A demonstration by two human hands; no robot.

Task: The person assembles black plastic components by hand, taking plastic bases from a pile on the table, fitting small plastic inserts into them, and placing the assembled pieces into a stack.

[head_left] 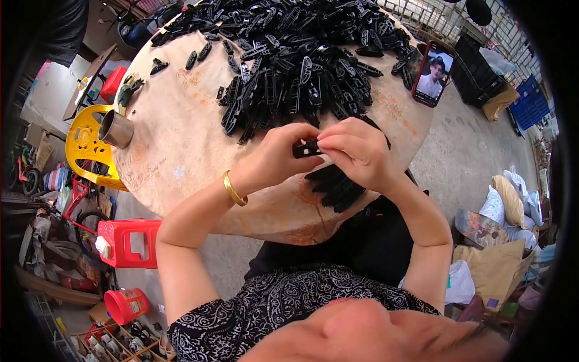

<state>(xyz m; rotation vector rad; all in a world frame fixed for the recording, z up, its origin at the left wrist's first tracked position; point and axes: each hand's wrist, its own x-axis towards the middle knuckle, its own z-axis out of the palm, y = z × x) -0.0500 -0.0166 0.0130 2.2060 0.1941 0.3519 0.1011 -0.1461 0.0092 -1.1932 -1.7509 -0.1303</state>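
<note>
Above the near edge of the round table, my left hand [274, 154] pinches a small black plastic piece [306, 149] between thumb and fingers. My right hand [360, 152] closes on the piece's other end, its fingertips hiding that part. The exact kind of piece does not show. Below my right hand lies a row of long black plastic pieces [339, 188], side by side at the table edge. Beyond my hands spreads a large heap of similar black pieces [301, 72], slim and long, some with slots and shiny faces.
The round table [175, 145] has a pale, stained cover. A metal cup [116, 129] stands at its left edge, a phone [432, 73] at its right. Left are a yellow chair [90, 148], a red stool [128, 242] and a red bucket [126, 304]. Bags [512, 199] lie at right.
</note>
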